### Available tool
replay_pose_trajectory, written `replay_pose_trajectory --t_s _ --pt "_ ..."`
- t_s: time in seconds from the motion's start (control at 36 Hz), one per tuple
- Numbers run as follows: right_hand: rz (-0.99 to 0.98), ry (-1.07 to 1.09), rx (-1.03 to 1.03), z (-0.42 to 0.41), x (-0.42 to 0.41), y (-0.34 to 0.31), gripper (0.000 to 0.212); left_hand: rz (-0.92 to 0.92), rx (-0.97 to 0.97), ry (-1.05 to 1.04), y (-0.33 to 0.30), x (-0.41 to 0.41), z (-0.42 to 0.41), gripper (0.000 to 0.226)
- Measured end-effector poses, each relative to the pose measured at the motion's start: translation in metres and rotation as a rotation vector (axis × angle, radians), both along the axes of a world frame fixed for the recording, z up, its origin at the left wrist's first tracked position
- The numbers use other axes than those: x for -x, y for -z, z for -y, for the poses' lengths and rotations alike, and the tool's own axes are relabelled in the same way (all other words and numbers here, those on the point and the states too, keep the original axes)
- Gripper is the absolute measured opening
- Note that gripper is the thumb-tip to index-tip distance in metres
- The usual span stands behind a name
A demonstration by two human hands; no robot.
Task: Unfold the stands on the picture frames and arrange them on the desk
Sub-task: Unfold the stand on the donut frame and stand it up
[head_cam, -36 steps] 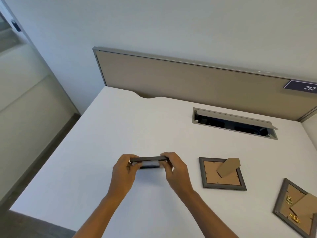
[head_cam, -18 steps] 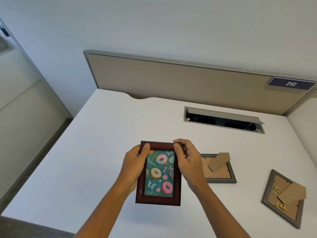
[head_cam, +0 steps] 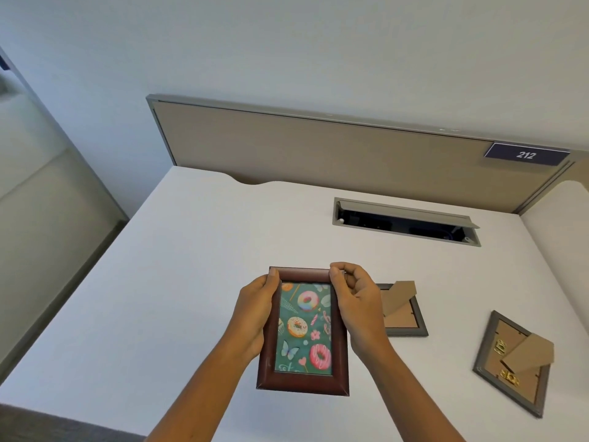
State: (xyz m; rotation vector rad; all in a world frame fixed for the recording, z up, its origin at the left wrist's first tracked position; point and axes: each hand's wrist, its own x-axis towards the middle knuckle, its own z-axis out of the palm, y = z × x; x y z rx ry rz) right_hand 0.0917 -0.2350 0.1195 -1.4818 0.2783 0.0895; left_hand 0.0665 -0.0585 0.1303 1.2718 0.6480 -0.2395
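A dark red wooden picture frame with a teal doughnut print faces me, held above the white desk. My left hand grips its left edge and my right hand grips its right edge and top corner. Its back and stand are hidden. A grey frame lies face down just right of my right hand, its cardboard stand lifted. A second grey frame lies face down at the right, stand raised, brass clips showing.
An open grey cable tray is set into the desk behind the frames. A beige partition with a "212" label runs along the back edge. The desk's left edge drops to the floor.
The red frame was edge-on a second ago; it has been tipped up so its picture faces me and drawn nearer. Over the last half second it barely moved.
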Motion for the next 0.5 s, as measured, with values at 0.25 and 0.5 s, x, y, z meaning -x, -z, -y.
replay_pose_trajectory --t_s 0.25,0.5 --pt "0.077 -0.017 0.010 0.008 0.005 -0.006 0.008 0.050 0.016 -0.017 0.002 0.001 0.005 0.045" --pt "0.331 -0.060 0.217 0.003 0.024 -0.016 0.013 0.135 0.066 -0.122 0.001 0.000 0.012 0.049"
